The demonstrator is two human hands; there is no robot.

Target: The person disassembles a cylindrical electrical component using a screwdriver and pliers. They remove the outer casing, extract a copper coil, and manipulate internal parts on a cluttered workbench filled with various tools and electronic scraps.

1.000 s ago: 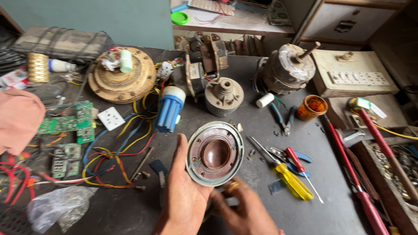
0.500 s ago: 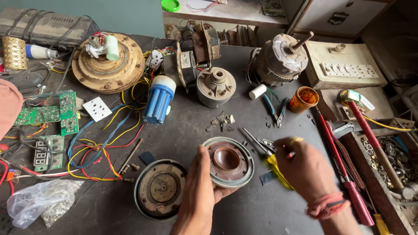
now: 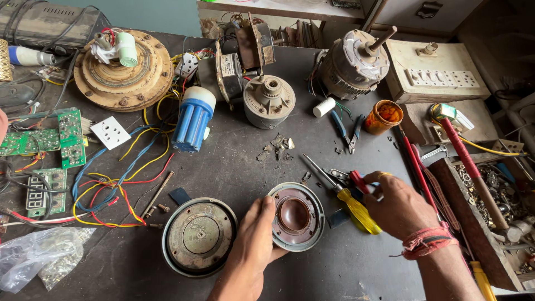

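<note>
The round motor cover (image 3: 295, 216) was steadied on the surface (image 3: 234, 167) by the left hand (image 3: 257, 239), while the right hand's (image 3: 398, 206) fingers were closed on a red-handled tool (image 3: 356, 179), apparently picked up for the cover.

Two round motor covers (image 3: 295, 216) (image 3: 199, 236), three green circuit boards (image 3: 71, 137) (image 3: 28, 141) (image 3: 47, 189), two hands (image 3: 253, 245) (image 3: 398, 203).

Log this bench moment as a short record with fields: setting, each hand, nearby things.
setting: dark workbench cluttered with motor parts, wires and tools
left hand: grips the round motor end cover, cupped side up
right hand: over the tools, touching the red-handled pliers
beside right hand: yellow-handled screwdriver
left of cover: second round cover, lying flat
further back: blue capacitor, orange jar
</note>
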